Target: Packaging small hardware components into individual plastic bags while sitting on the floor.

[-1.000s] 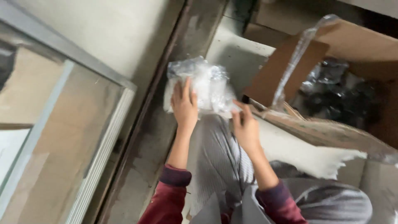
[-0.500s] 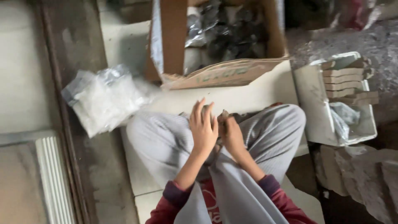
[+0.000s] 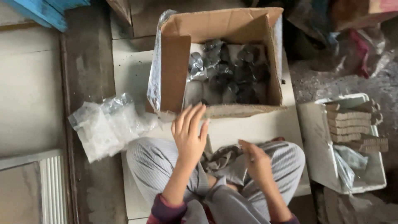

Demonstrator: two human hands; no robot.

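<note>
My left hand (image 3: 188, 135) hangs with fingers spread and empty at the near flap of the cardboard box (image 3: 224, 29), whose dark wrapped pieces (image 3: 232, 76) lie at twelve o'clock from it. My right hand (image 3: 256, 159) rests curled at my lap at four o'clock; whether it grips anything I cannot tell. Reaching in carelessly, I could snag the loose plastic liner (image 3: 156, 70) and spill pieces.

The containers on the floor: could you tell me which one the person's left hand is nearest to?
The left hand is nearest the open brown cardboard box of dark pieces straight ahead; the white tray holding stacked tan pieces sits far off to the right.
</note>
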